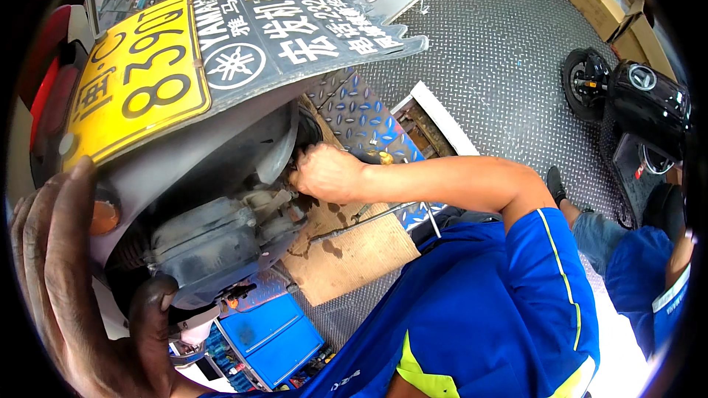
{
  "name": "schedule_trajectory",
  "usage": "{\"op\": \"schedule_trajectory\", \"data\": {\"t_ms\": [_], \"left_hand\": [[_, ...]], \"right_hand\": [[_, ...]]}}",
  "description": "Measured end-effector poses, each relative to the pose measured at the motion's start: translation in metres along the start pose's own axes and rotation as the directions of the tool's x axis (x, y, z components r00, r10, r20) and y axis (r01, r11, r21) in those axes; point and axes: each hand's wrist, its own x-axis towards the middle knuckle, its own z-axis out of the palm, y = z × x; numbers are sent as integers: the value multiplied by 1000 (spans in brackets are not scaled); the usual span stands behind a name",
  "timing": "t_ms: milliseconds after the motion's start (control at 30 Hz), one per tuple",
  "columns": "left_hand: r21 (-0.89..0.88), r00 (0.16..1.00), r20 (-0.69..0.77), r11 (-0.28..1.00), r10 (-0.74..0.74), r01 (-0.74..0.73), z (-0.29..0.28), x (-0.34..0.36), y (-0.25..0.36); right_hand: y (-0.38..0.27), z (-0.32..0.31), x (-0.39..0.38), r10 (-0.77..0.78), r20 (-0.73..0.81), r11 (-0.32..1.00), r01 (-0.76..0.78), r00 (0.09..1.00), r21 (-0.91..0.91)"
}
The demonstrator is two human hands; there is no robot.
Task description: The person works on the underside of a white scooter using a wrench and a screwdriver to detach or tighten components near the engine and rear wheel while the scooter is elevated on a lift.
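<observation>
The rear of a scooter or motorcycle fills the left half, with a yellow licence plate (pixel 140 77) and a dark mudflap (pixel 295 18) bearing white lettering. Beside its orange reflector (pixel 105 217), my left hand (pixel 70 273) has its fingers stretched out, one fingertip at the plate's lower edge and the thumb apart. My right hand (pixel 330 173) is curled closed beside a dusty grey casing (pixel 206 239) under the mudguard. Its fingertips go in among dark parts, so what they grip is hidden. Just right of it shows a yellow knob (pixel 386 158), partly behind my forearm.
Stained cardboard (pixel 354 265) lies below, with a long metal bar tool (pixel 361 222) on it. Nearby are a blue box (pixel 269 332) and a white-edged floor opening (pixel 435 121). A co-worker (pixel 634 269) is at the right, near a black two-wheeler (pixel 645 107). Cardboard boxes (pixel 597 4) stand behind.
</observation>
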Motion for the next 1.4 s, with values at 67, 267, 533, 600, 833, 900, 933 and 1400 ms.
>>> {"op": "schedule_trajectory", "data": {"t_ms": [67, 267, 533, 600, 833, 900, 933, 1400], "left_hand": [[63, 965, 193, 984, -177, 168, -15, 9, 17], [230, 744, 446, 867, -498, 443, -42, 26, 56], [233, 743, 450, 868, -495, 438, -42, 24, 54], [252, 734, 455, 863, -504, 437, -43, 22, 55], [253, 742, 441, 863, -505, 436, -32, 22, 53], [259, 712, 451, 842, -539, 473, -41, 27, 58], [260, 698, 453, 831, -555, 492, -44, 28, 61], [128, 776, 325, 838, -541, 531, -35, 40, 63]], "right_hand": [[1, 0, 1, -6, 36, 1000, 6, 999, 17], [-14, -12, 1, 51, 88, 995, -58, 995, 76], [-4, -24, 7, 104, 99, 979, -119, 990, 164], [-6, -17, 8, 101, 92, 980, -114, 991, 160], [-1, -10, 0, 143, 99, 989, -144, 985, 10], [-9, -10, 4, 107, 59, 989, -112, 993, 96], [-12, -9, 5, 93, 40, 986, -98, 995, 136], [-12, -13, 0, 260, 22, 893, -249, 965, 374]]}}
